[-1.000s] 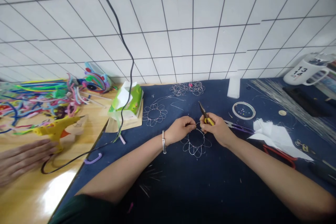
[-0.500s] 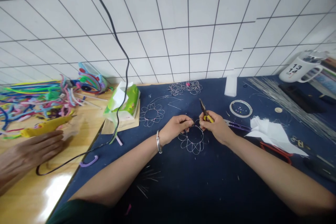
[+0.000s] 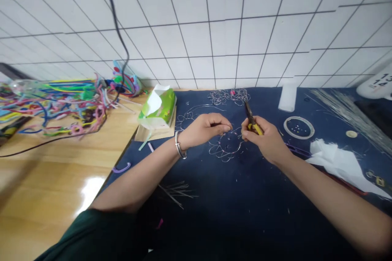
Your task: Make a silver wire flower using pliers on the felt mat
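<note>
A flower-shaped ring of thin silver wire (image 3: 225, 155), with looped petals and small pinkish beads, is between my hands over the dark blue cloth. My left hand (image 3: 208, 129), a silver bangle on its wrist, pinches a fine wire at the ring's upper left. Yellow-handled pliers (image 3: 255, 125) are gripped in my right hand (image 3: 266, 136), their dark jaws pointing up and away. The fingertips of that hand are close to the ring's right side; whether they also pinch wire is hidden. Behind my left hand lies another wire flower (image 3: 185, 121), partly covered.
Finished-looking wire clusters (image 3: 228, 97) lie by the tiled wall. Right of my hands are a round dish of beads (image 3: 299, 127), crumpled white paper (image 3: 333, 159), purple-handled scissors (image 3: 297, 150) and long wires (image 3: 343, 110). Leftward are a tissue pack (image 3: 161, 108), a black cable (image 3: 119, 36) and pipe cleaners (image 3: 76, 106).
The view has shifted, so things sit further right. Another person's hand and the yellow tool beneath it have left the picture at left. My left hand now covers more of the second wire flower.
</note>
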Demonstrator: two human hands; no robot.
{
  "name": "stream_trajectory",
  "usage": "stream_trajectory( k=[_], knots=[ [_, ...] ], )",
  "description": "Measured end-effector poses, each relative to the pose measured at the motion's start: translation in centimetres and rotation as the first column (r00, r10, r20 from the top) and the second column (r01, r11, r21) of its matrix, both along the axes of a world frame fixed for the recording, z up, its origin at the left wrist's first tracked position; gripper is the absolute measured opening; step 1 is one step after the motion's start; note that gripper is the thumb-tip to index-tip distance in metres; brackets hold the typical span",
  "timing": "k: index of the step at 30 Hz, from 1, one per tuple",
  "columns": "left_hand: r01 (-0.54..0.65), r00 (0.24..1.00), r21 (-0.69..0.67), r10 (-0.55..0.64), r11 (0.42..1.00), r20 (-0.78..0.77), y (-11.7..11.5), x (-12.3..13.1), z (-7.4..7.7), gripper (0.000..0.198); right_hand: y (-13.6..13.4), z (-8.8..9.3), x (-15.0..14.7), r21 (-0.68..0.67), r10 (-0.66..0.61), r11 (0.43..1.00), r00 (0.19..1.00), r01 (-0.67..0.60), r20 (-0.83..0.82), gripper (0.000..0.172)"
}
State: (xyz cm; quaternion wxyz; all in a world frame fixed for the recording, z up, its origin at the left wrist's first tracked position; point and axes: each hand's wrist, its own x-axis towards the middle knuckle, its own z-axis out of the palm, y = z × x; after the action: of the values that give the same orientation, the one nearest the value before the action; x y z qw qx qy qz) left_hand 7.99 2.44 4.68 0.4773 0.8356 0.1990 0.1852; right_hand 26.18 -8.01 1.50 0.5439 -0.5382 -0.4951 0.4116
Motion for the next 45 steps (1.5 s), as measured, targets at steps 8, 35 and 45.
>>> stream_trajectory(
  k=[8,35,45],
  knots=[
    [0.097,0.972,0.210,-0.048,0.973,-0.229,1.1,-5.0,4.0,0.036,0.5,-0.2,1.2,-0.019,-0.068,0.998,0.984,0.066,-0.163,0.018],
    [0.228,0.732,0.544,0.226,0.807,-0.643,-7.6,-16.3,-3.5,0.021,1.5,-3.9,3.0,-0.232,-0.077,0.972,0.908,-0.023,-0.412,0.029],
    [0.233,0.822,0.541,0.134,0.808,-0.554,-4.1,-13.3,-2.9,0.022,1.5,-3.6,3.0,-0.234,-0.078,0.972,0.910,-0.021,-0.407,0.029]
  ],
)
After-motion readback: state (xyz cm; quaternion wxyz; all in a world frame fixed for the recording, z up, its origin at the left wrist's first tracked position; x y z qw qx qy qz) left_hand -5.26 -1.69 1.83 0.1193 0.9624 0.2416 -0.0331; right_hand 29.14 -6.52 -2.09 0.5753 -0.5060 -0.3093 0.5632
